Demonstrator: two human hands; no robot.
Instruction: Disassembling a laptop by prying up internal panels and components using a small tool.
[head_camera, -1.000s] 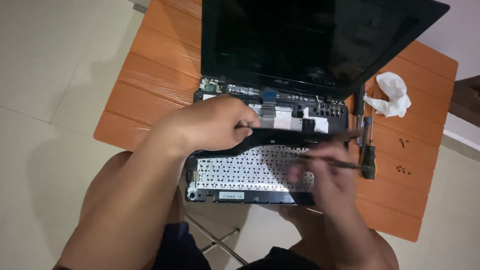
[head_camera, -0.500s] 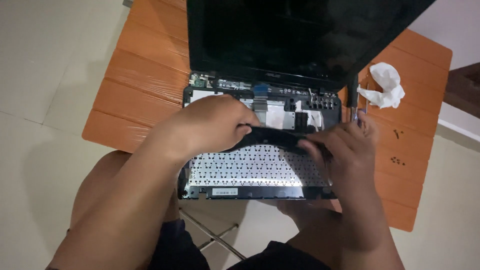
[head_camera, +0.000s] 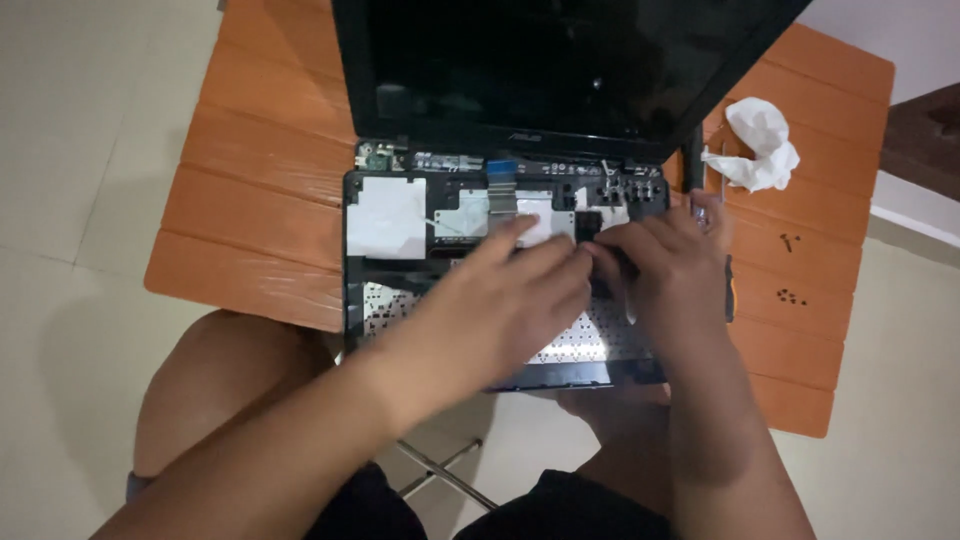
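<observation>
Fingertips of your left hand (head_camera: 500, 300) and right hand (head_camera: 670, 275) press flat, gripping nothing, on the black opened laptop base (head_camera: 400, 270); just beyond them, the thin blue ribbon cable (head_camera: 503, 185) could tear if snagged.

Floor (head_camera: 90, 130) is pale cream tile, pretty glossy, with thin grout lines running across the left side of the frame. It picks up a soft shadow at lower left. Sitting on it is a small orange table (head_camera: 250, 200) with a slatted, wood-look top, taking up most of the upper middle and right of the frame; its surface has a slight sheen. Upper right corner shows a bit of white wall (head_camera: 890, 30), and just under that a dark brown wooden piece (head_camera: 925, 135) at the right edge, can't tell what it is. Bottom centre, thin metal legs (head_camera: 445, 470) cross over the tile. Lighting is dim and even, indoors.
</observation>
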